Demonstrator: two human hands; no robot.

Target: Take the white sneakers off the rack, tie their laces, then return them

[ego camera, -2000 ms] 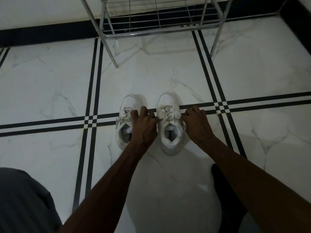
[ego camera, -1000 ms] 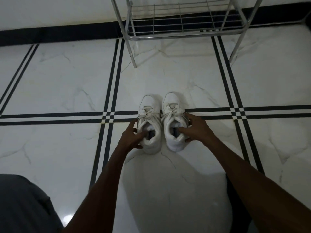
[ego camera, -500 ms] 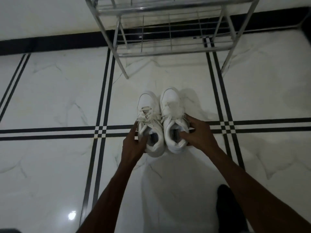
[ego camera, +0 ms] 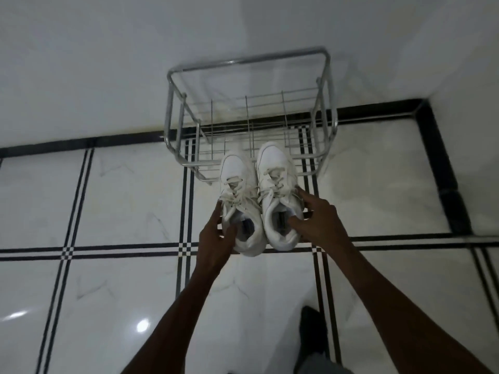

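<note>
Two white sneakers are held side by side in the air, toes pointing at the rack, laces tied. My left hand (ego camera: 216,236) grips the left sneaker (ego camera: 237,184) at its collar, thumb inside the opening. My right hand (ego camera: 314,222) holds the right sneaker (ego camera: 275,168) the same way, fingers along its outer side. The metal wire rack (ego camera: 251,60) stands against the white wall just beyond the toes. Both of its shelves hold nothing.
White marble floor (ego camera: 121,201) with double black lines and a black border along the wall. The room corner (ego camera: 424,103) is at the right of the rack. A dark foot or shoe (ego camera: 313,333) shows at the bottom near my right arm.
Both hands took hold of the sneakers on the floor, lifted them and carried them forward to the rack. The view rose and now looks down on the whole rack.
</note>
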